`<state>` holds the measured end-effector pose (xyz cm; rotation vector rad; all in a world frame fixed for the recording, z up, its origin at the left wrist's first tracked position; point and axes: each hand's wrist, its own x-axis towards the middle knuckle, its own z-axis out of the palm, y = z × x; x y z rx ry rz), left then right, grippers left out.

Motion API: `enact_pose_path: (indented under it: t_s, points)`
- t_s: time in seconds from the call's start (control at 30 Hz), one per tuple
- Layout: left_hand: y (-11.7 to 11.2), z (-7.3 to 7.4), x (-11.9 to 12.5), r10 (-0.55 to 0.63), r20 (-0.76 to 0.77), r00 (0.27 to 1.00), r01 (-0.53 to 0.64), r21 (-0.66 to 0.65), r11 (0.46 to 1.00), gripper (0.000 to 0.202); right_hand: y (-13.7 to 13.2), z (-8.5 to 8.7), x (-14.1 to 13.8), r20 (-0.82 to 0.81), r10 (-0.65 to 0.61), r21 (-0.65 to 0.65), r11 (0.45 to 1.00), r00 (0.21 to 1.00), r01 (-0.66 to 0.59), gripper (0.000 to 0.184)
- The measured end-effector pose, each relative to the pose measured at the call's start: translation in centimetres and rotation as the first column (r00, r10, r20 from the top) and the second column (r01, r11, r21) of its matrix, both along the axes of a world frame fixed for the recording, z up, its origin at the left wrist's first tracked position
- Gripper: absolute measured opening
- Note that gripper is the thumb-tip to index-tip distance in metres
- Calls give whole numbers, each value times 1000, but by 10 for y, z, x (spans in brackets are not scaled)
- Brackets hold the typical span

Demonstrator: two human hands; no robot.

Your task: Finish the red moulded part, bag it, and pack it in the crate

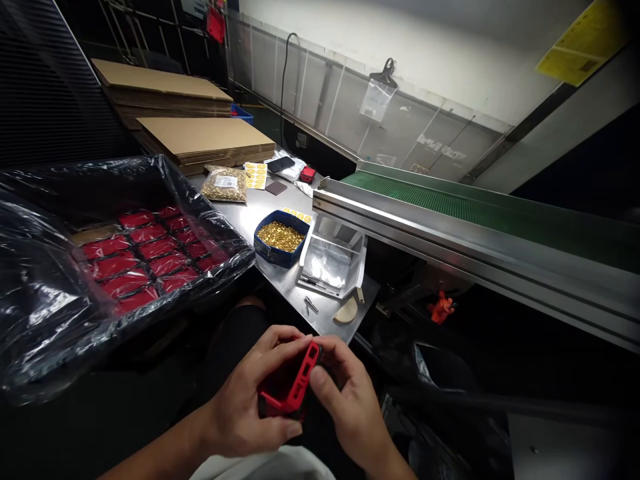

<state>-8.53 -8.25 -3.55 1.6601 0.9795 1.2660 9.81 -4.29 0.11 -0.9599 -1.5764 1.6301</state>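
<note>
Between my two hands, close to my lap, is a red plastic housing (pixel 303 377) with a dark body and rectangular slots along its narrow side. My left hand (pixel 253 390) wraps its left side, thumb below and fingers across the top. My right hand (pixel 346 395) grips the right edge, with the thumb near the slotted side and the fingers partly hidden behind it. Beyond the hands, small metal bits (pixel 311 305) and a pale half-round piece (pixel 346 311) lie on the metal table (pixel 235 215). A blue tray (pixel 273 255) there holds many small brass-coloured parts (pixel 281 235).
At left stands a box lined with black plastic (pixel 150 333), holding several red items (pixel 155 249) in rows. Stacked cardboard (pixel 205 139) lies behind. A clear-fronted bin (pixel 333 257) sits beside the tray. A green conveyor (pixel 425 201) with a metal rail runs off to the right.
</note>
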Motion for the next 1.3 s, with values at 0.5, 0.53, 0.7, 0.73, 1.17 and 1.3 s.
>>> enact_pose_path:
  t_s: [0.5, 0.53, 0.7, 0.73, 1.17, 1.3]
  points:
    - [-10, 1, 3, 11, 145, 989, -2, -65, 998, 82, -13, -29, 13, 75, 121, 100, 987, 990, -129, 114]
    - [-11, 1, 3, 6, 188, 982, 14, -104, 994, 84, -16, -33, 13, 108, 129, 116, 983, 986, -141, 117]
    - [-15, 5, 4, -48, 381, 923, 139, -216, 966, 87, -22, -43, 7, 197, -35, 300, 953, 980, -26, 96]
    - [-14, 5, 4, -31, 389, 921, 132, -234, 963, 82, -21, -43, 7, 206, -46, 349, 937, 977, -29, 93]
    - [0, 10, 15, 413, 450, 792, -127, -541, 832, 29, -26, -34, 10, 351, -137, 475, 879, 926, -50, 95]
    - [0, 10, 17, 468, 507, 724, -72, -619, 782, 31, -29, -29, 6, 355, -136, 390, 921, 925, -14, 94]
